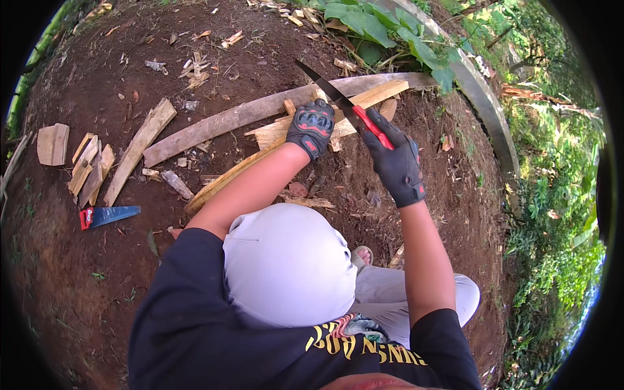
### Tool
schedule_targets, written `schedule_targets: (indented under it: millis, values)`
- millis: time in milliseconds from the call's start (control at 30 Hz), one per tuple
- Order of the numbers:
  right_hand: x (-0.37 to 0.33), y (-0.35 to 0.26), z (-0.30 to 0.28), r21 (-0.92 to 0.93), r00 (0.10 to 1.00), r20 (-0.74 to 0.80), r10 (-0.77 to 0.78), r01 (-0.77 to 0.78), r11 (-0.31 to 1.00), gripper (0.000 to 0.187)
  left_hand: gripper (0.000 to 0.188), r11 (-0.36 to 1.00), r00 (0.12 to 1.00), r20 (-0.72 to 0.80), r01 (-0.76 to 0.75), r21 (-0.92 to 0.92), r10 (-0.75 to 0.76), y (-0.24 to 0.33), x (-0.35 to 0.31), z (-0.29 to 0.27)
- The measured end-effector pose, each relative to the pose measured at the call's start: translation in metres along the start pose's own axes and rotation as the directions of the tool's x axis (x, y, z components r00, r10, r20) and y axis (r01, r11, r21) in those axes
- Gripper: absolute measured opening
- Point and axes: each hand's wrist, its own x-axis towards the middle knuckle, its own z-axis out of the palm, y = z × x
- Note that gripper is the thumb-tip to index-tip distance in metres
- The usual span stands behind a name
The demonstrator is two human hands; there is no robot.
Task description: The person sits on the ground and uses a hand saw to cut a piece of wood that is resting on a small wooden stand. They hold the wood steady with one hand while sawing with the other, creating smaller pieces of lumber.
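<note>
My right hand [395, 162], in a black glove, is wrapped round the red handle of a hand saw [333, 92]. Its long dark blade tapers to a point and slants up to the left, over the pale wooden strip [380, 94]; whether blade and wood touch I cannot tell. My left hand [312, 129], gloved in black with red marks, has its fingers curled down over a piece of wood [270, 134] among the pale pieces on the ground. The fingertips are hidden beneath the glove's back. A long weathered plank [214, 123] lies just beyond both hands.
A second saw [110, 216] with a blue blade lies on the soil at left. Close to it are split wood pieces [91, 169], a block [52, 144] and a board [141, 151]. A concrete edging [484, 97] and green plants [552, 253] border the right side.
</note>
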Motion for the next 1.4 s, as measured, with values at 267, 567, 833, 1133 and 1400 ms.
schedule_targets:
  millis: [267,567,833,1133,1400]
  values:
    - [-0.117,0.003,-0.061,-0.032,0.975,-0.017,0.222,-0.222,0.975,0.048,0.021,0.990,0.995,0.011,-0.100,0.101,0.099,0.011,-0.015,-0.003]
    - [-0.102,0.001,-0.037,0.005,0.989,-0.051,0.136,-0.136,0.991,0.047,0.025,0.988,0.995,0.056,-0.086,0.125,0.079,0.004,-0.011,-0.001]
    - [0.009,0.024,0.033,0.106,0.990,-0.120,-0.069,0.082,0.991,0.046,0.020,0.994,0.996,0.031,-0.081,0.077,0.078,0.005,-0.007,-0.007]
    - [-0.146,-0.018,-0.103,-0.030,0.968,-0.213,0.136,-0.145,0.989,0.051,0.026,0.999,0.999,0.038,-0.012,-0.050,0.014,-0.010,-0.001,-0.006]
    - [-0.238,0.010,-0.224,-0.319,0.854,-0.514,-0.085,-0.099,0.942,0.056,0.061,0.997,0.983,0.185,-0.006,-0.083,0.021,-0.030,0.008,-0.031]
